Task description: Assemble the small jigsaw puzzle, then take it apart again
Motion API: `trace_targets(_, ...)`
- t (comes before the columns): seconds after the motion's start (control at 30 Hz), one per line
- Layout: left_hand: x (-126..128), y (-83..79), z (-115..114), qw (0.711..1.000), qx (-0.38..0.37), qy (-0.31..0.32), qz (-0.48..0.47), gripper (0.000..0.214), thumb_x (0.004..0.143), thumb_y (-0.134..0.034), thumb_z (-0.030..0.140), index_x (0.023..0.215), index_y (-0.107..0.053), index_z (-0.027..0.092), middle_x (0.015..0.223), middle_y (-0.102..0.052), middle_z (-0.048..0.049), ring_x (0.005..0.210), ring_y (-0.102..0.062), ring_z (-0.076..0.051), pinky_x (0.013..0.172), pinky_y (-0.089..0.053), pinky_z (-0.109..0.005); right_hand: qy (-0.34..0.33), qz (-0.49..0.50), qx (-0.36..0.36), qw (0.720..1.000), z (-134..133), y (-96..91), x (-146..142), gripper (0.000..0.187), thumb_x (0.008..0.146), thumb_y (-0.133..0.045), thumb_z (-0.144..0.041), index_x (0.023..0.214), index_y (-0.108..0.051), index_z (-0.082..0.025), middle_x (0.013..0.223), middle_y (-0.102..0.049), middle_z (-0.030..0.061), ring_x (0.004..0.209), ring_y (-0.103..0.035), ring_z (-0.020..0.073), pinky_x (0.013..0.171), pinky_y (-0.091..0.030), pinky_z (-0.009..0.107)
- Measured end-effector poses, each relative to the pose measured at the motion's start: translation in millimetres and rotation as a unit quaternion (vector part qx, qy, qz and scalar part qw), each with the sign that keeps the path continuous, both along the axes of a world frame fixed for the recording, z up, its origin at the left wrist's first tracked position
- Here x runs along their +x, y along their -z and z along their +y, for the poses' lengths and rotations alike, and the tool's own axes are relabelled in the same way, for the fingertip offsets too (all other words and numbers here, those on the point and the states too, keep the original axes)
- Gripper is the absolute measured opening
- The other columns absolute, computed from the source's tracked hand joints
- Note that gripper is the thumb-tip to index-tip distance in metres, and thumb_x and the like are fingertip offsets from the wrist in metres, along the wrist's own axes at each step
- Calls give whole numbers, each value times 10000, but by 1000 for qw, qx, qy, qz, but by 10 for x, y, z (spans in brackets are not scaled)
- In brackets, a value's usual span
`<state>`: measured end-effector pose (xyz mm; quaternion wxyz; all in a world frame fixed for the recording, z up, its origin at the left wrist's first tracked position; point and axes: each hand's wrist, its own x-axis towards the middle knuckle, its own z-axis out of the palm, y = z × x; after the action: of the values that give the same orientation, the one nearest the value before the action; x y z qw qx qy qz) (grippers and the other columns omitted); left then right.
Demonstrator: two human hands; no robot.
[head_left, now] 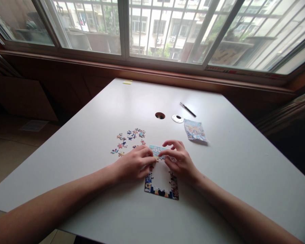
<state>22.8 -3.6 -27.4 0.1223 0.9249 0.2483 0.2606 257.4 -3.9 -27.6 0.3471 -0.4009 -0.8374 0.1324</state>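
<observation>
The table (234, 159) has room right of the puzzle (161, 192), long from near to far; right hand (181, 161) wide, can't tell what left hand (136, 162) grips

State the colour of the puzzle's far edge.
The puzzle's far edge is light blue with white patterning, shown best in the head view.

Apparently a home: barred window (125, 37) facing apartments (149, 28).

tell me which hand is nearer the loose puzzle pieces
Left. The left hand is at the near edge of the loose puzzle pieces; the right hand is farther, to their right, at the upper right of the puzzle border.
</observation>
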Motion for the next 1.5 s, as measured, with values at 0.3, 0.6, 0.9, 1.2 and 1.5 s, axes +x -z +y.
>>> trace_targets(0.3, -7, -15, 7, 998, 24, 2, 58, 309, 891, -510, 164, 1189, -592, 175, 1109, -589, -111, 1050, -500, -255, 977, -449, -429, -19, -25, 9, 999, 18, 2, 40, 467, 725, -477, 71, 919, -724, -275, 1098, -574, 70, 1070, -484, 268, 887, -512, 444)
trace_targets(0.6, -26, -64, -1, 997, 32, -52, 47, 266, 908, -520, 223, 1171, -564, 214, 1212, -573, -100, 1129, -483, -275, 966, -387, -432, 10, 27, 21, 999, 79, -9, 81, 325, 739, -481, 34, 832, -659, -221, 966, -580, 63, 955, -518, 238, 819, -468, 395)
trace_targets(0.9, -970, -355, 616, 959, 107, -259, -40, 108, 855, -509, 131, 814, -597, 180, 747, -630, -7, 747, -575, -175, 833, -400, -357, 65, 253, -207, 943, 228, 69, 259, 74, 832, -520, -142, 843, -553, -207, 771, -529, -10, 623, -436, 126, 559, -337, 278)
trace_targets(1.2, -1105, -204, 732, 971, 26, -225, 77, 109, 842, -552, 191, 865, -656, 210, 832, -698, -6, 822, -613, -189, 859, -387, -348, 71, 250, -201, 944, 225, 54, 219, 45, 876, -560, -231, 854, -529, -207, 789, -511, -7, 690, -460, 137, 620, -378, 284)
trace_targets(1.5, -1102, -191, 732, 972, 17, -215, 92, 150, 910, -539, 257, 945, -681, 222, 978, -703, -41, 956, -594, -223, 917, -398, -389, 77, 247, -210, 943, 207, 38, 217, 78, 879, -564, -253, 843, -511, -209, 760, -481, -16, 648, -425, 129, 579, -346, 277)
